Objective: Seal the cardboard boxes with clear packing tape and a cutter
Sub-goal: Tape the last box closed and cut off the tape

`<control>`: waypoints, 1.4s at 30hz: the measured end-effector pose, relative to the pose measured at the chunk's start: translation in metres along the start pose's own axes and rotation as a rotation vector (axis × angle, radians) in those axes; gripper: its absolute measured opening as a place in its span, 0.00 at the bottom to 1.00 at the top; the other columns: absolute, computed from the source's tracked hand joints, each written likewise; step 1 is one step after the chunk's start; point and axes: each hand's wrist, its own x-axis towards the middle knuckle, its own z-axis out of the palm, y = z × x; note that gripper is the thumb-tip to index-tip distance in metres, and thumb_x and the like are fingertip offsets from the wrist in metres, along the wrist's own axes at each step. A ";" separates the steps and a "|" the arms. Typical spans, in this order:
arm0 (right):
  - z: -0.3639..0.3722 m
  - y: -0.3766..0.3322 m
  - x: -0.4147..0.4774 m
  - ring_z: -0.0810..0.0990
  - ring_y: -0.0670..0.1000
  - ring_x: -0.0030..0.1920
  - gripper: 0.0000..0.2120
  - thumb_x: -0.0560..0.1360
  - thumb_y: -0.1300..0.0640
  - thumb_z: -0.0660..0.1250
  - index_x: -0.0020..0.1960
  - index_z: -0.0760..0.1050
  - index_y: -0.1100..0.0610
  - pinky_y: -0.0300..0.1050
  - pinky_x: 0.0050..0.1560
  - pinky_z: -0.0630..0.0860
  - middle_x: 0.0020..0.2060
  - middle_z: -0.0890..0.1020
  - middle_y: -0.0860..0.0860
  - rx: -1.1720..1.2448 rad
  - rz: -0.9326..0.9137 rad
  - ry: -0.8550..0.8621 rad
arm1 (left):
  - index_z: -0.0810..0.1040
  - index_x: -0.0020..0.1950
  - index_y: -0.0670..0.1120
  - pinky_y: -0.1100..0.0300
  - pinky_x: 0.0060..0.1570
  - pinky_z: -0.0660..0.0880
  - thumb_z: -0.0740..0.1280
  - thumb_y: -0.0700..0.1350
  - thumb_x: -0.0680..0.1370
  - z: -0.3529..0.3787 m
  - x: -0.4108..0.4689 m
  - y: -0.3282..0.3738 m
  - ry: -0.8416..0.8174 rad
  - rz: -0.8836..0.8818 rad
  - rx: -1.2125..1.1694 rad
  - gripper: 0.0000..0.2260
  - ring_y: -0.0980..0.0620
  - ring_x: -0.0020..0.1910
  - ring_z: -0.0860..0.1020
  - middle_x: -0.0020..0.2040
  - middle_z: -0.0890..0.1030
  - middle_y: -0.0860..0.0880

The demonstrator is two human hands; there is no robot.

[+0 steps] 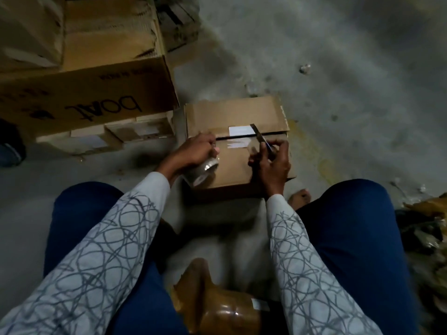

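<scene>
A small cardboard box (pixel 232 112) sits on the floor between my knees, its two top flaps meeting at a dark seam. My left hand (pixel 196 149) grips a roll of clear packing tape (pixel 202 174) at the seam's left end. A strip of clear tape (pixel 238 144) runs from that hand along the seam. My right hand (pixel 271 163) holds a cutter (pixel 262 139), its blade angled up across the tape at the seam's right part.
A large printed carton (pixel 92 97) and smaller boxes (pixel 116 134) stand at the left, with stacked cardboard (pixel 106 32) behind. A brown tape roll (pixel 229 308) lies near my lap. My bare foot (pixel 300 197) is beside the box. Scraps (pixel 425 226) lie at the right on concrete floor.
</scene>
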 end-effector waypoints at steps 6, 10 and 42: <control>0.016 0.001 0.026 0.79 0.56 0.57 0.15 0.74 0.63 0.67 0.60 0.79 0.59 0.47 0.59 0.76 0.54 0.83 0.55 -0.427 -0.374 0.090 | 0.77 0.38 0.46 0.51 0.50 0.72 0.63 0.49 0.64 -0.004 0.014 0.000 -0.035 -0.054 -0.018 0.08 0.46 0.46 0.76 0.45 0.80 0.44; 0.014 0.013 0.030 0.66 0.59 0.73 0.18 0.76 0.57 0.67 0.66 0.76 0.55 0.57 0.72 0.64 0.70 0.74 0.55 -0.566 -0.193 -0.196 | 0.81 0.45 0.39 0.52 0.47 0.69 0.66 0.51 0.62 -0.006 0.013 -0.005 0.007 -0.083 -0.111 0.19 0.47 0.46 0.77 0.50 0.83 0.38; 0.015 -0.065 -0.108 0.84 0.49 0.55 0.12 0.77 0.51 0.73 0.59 0.81 0.51 0.53 0.57 0.81 0.53 0.86 0.50 0.204 0.139 -0.563 | 0.85 0.42 0.40 0.57 0.46 0.75 0.74 0.44 0.72 -0.015 -0.035 0.001 0.215 0.044 -0.393 0.07 0.50 0.41 0.80 0.42 0.85 0.43</control>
